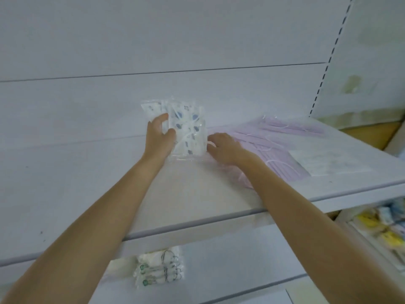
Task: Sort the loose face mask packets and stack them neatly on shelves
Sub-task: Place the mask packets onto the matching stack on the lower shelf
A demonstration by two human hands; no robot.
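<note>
Packets [186,128]: a bundle of clear film sleeves, white masks with blue print. It stands on edge at the back of the shelf [197,194], leaning on or close to the rear panel.

Handling (judgement): light and soft. The film is slick, so sleeves are likely to slide on each other and fan out. The top edges already look uneven. The bundle has no stiffness of its own and will slump if let go on one side. Best taken by both side edges, squeezed flat, with the bottom tapped on the shelf to square it. Loose ear loops could snag.

Left grip [158,137]: thumb and fingers curled round the bundle's left edge, holding it upright.

Right grip [223,145]: at the bundle's lower right corner, fingers bent toward it. Cannot tell whether it pinches the film or only pushes against it.

Pink pack [274,139]: lies flat just right of the bundle, partly under the right wrist. A white sheet [324,161] lies on its near end.

Lower shelf: a small stack of green-marked packets [158,268]. Yellow and blue packets [370,216] lie far right, blurred.
</note>
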